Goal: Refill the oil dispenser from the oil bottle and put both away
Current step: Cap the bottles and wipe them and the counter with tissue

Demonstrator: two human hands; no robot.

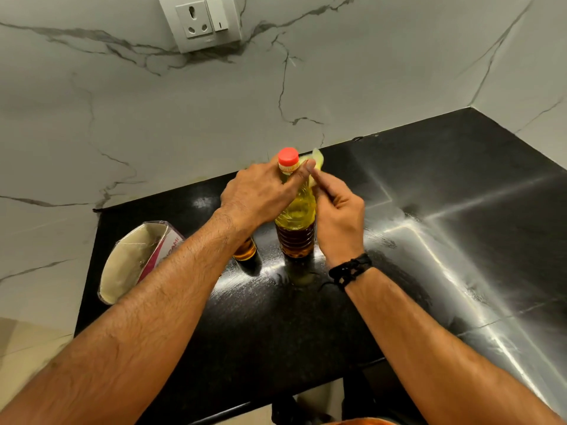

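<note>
Head view. 1 oil bottle (296, 216): clear plastic, upright on the black countertop (460, 185) near the back wall, holding yellow oil that reads darker amber in the ribbed lower part; 1 orange-red cap (288, 156) is on its neck.

1 oil dispenser (245, 250): stands just left of the bottle, mostly hidden under the left forearm; only its lower part shows, with amber oil inside. Its top cannot be seen.

1 left hand (260, 191): fingers and thumb curled round the bottle's neck, just below the cap.

1 right hand (339, 219): beside the bottle's right shoulder, fingertips pinching 1 piece of yellow wrapping (316, 159) next to the neck. 1 black wristband (349, 269) on this wrist.

1 open carton (138, 256): lying at the counter's left edge, pale interior facing up; contents cannot be made out.

1 wall socket (199, 21) with switch, on the marble wall.
</note>
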